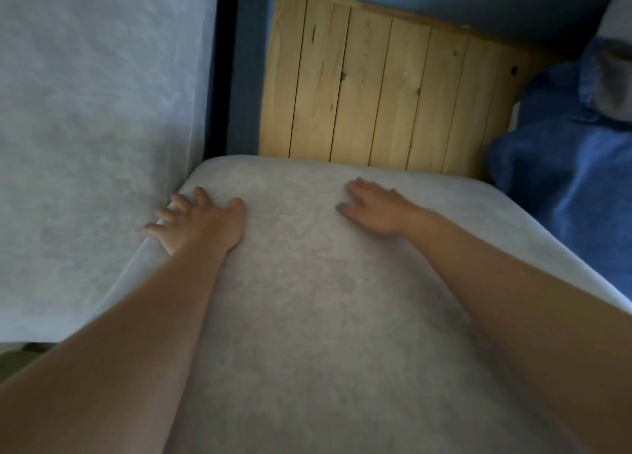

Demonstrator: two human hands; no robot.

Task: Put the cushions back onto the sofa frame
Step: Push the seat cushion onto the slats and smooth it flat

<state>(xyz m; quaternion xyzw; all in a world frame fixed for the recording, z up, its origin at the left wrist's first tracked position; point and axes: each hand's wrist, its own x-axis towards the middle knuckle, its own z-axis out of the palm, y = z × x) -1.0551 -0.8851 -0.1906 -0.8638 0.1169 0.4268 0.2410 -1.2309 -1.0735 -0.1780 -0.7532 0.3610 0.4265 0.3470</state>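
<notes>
where the view starts at the far left, the left cushion point(85, 139), white and faintly textured, fills that side and meets the long edge of the middle cushion point(325, 316). the left hand point(201, 221) lies open at that seam with fingers spread wide. its palm is flat on the middle cushion, its fingertips are at the edge, and it holds nothing. beyond it a dark bar point(225, 60) runs up beside blue fabric point(248, 77). the middle cushion lies flat over the sofa frame's wooden slats point(376, 87), and its rounded far edge stops short, so the pale slats show bare behind it. the right hand point(372, 207) rests palm down on the cushion's far part with fingers straight and close together, gripping nothing; it is a little blurred. at the far right a rumpled blue cover point(564, 197) lies against the cushion's side.
</notes>
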